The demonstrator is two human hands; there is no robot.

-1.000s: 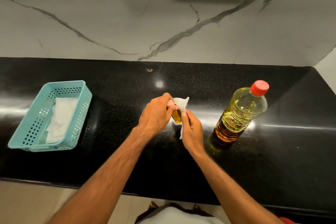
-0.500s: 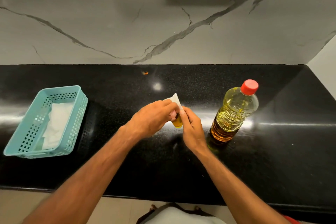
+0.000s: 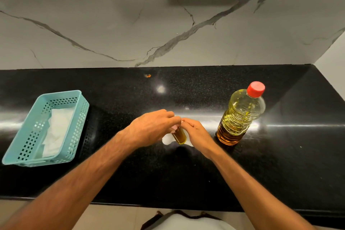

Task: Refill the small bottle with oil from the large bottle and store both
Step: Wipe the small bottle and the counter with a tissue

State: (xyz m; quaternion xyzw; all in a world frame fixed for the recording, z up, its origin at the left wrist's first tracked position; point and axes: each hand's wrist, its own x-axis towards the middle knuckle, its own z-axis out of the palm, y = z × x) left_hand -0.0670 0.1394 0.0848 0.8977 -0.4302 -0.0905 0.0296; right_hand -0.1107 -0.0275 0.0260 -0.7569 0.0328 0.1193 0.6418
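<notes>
**Two hands on the small bottle**

Both hands meet at mid-counter: left hand (image 3: pixel 153 127) and right hand (image 3: pixel 196 132) pinch the top of the small bottle (image 3: pixel 179 135), over white tissue (image 3: pixel 166 139). Just right stands the capped large bottle (image 3: pixel 240 115). Far left sits a teal basket (image 3: pixel 28 136).

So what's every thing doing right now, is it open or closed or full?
Large bottle: upright, red cap on, mostly full of oil.
Small bottle: holds oil, tilted, top hidden by fingers.
Left hand: pinches the small bottle's top.
Right hand: pinches there too.
Basket: holds white cloth.
</notes>
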